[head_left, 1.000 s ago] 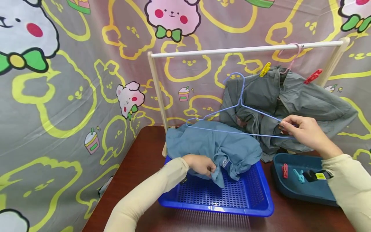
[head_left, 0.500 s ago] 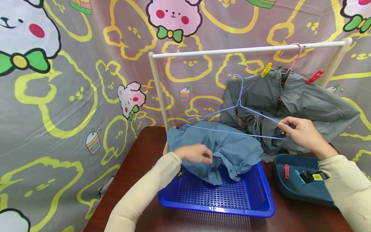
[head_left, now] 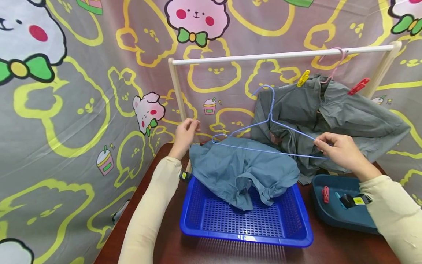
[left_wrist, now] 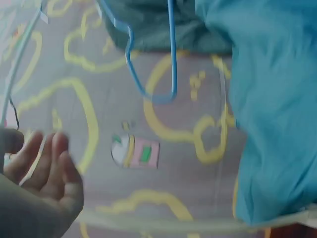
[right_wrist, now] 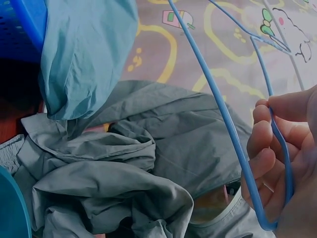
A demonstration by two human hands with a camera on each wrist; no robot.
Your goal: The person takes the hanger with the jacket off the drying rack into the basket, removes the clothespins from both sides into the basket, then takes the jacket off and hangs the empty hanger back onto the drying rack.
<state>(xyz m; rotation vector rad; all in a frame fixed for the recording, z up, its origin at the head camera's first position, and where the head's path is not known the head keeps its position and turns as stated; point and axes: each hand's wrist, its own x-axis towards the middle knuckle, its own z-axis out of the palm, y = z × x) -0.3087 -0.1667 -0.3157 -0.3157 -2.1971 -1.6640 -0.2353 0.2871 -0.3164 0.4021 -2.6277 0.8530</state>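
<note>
My right hand (head_left: 343, 150) pinches a blue wire hanger (head_left: 271, 116) near its right end, thumb against fingers, as the right wrist view shows around the hanger (right_wrist: 271, 99). The hanger's hook points up, and its left end reaches over a crumpled blue garment (head_left: 224, 172). That garment lies across the back of a blue plastic basket (head_left: 247, 240). My left hand (head_left: 185, 137) is raised left of the hanger's left end, apart from it and holding nothing. In the left wrist view its fingers (left_wrist: 59, 144) are loosely bent, with the hanger's end (left_wrist: 163, 99) beyond them.
Behind stands a rack with a white bar (head_left: 230, 58). A grey garment (head_left: 296, 106) hangs there on a pink hanger (head_left: 335, 66) with yellow (head_left: 303, 78) and red (head_left: 359, 86) clips. A dark teal tray (head_left: 329, 220) with clips, including a red clip (head_left: 325, 194), stands right of the basket.
My left hand has let go of the blue garment and moved up and left, toward the rack's left post. The right hand and hanger have shifted slightly left and down.
</note>
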